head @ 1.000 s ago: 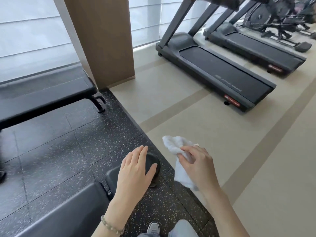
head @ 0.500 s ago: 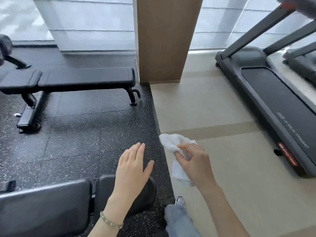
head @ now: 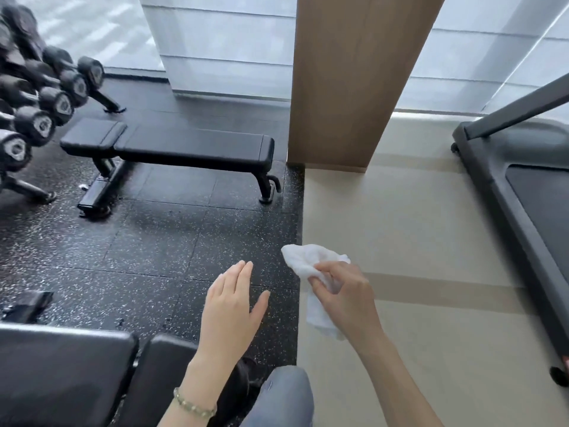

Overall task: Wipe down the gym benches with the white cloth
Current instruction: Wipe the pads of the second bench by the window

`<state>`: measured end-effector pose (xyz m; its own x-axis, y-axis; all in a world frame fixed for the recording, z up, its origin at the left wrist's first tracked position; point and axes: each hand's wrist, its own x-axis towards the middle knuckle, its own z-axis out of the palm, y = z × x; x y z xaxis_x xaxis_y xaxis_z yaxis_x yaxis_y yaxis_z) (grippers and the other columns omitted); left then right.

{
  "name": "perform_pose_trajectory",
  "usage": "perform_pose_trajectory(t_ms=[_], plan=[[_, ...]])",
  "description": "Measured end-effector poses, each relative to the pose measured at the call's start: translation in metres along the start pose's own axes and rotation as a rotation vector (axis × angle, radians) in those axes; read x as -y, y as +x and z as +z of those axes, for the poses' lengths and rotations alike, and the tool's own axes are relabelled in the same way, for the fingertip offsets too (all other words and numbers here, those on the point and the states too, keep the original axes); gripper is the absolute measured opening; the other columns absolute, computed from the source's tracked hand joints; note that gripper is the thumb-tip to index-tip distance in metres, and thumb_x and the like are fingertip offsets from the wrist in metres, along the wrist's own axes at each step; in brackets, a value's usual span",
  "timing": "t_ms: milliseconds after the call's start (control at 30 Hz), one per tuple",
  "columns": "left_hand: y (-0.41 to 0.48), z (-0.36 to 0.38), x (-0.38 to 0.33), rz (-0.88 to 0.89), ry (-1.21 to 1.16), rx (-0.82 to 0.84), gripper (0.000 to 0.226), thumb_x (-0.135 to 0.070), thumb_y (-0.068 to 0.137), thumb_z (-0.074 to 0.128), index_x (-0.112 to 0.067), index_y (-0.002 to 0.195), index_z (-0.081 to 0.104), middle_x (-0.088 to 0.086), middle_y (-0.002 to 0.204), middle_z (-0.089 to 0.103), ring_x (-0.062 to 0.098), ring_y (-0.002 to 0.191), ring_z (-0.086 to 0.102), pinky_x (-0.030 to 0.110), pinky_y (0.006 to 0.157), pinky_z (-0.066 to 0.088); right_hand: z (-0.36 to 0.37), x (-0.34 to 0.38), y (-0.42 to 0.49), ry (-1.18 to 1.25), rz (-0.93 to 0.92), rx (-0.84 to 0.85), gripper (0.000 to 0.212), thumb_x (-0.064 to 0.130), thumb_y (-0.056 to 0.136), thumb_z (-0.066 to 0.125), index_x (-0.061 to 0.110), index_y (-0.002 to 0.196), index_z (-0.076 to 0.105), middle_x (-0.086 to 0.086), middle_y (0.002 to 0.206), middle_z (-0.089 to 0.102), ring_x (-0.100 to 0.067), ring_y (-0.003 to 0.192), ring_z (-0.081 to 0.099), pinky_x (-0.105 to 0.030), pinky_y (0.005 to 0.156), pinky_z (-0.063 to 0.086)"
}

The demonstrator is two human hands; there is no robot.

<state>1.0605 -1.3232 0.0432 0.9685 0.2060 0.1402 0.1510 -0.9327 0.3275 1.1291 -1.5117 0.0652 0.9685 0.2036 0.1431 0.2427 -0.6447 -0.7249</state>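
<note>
Low in the frame's centre, the right hand [head: 341, 298] pinches a crumpled white cloth [head: 311, 261], its tail dangling over beige floor; the left hand [head: 232, 309] hovers flat and empty above the near black padded bench [head: 64, 374]. That loose tail could slip free or drag the floor, I judge. Near bench is cropped at lower left; the far flat black bench [head: 184, 147] is untouched

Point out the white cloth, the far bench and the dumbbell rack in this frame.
white cloth [head: 303, 257], head view, bunched upper end.
far bench [head: 191, 146], head view, top of long pad.
dumbbell rack [head: 34, 124], head view, end of a dumbbell.
</note>
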Motion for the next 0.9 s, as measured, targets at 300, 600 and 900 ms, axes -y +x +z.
perform_pose_trajectory(t_ms=[300,600,900], plan=[[0.112,0.024,0.006,-0.075,0.001,-0.031,0.061,-0.049,0.089,0.036,-0.004,0.127,0.054,0.012,0.126,0.058,0.027,0.114,0.056,0.041,0.096,0.046,0.023,-0.011,0.134,0.027,-0.144,0.026,0.015,0.012,0.076,0.076,0.015,0.091,0.073,0.006,0.093,0.070,0.005,0.087,0.046,0.003,0.082,0.029],[0.281,0.013,0.060,-0.150,0.006,-0.092,0.061,-0.050,0.090,0.036,-0.005,0.128,0.052,0.012,0.129,0.056,0.027,0.116,0.055,0.041,0.098,0.045,0.075,0.026,0.319,0.069,-0.226,0.075,0.016,0.014,0.079,0.076,0.017,0.095,0.072,0.008,0.095,0.069,-0.015,0.094,0.057,-0.013,0.085,0.037],[0.390,0.002,0.116,-0.209,0.036,-0.110,0.060,-0.048,0.090,0.037,-0.005,0.130,0.051,0.012,0.131,0.054,0.027,0.119,0.052,0.043,0.099,0.045,0.132,0.051,0.436,0.099,-0.276,0.117,0.016,0.014,0.078,0.076,0.016,0.094,0.073,0.007,0.095,0.070,-0.007,0.094,0.051,-0.018,0.084,0.038]])
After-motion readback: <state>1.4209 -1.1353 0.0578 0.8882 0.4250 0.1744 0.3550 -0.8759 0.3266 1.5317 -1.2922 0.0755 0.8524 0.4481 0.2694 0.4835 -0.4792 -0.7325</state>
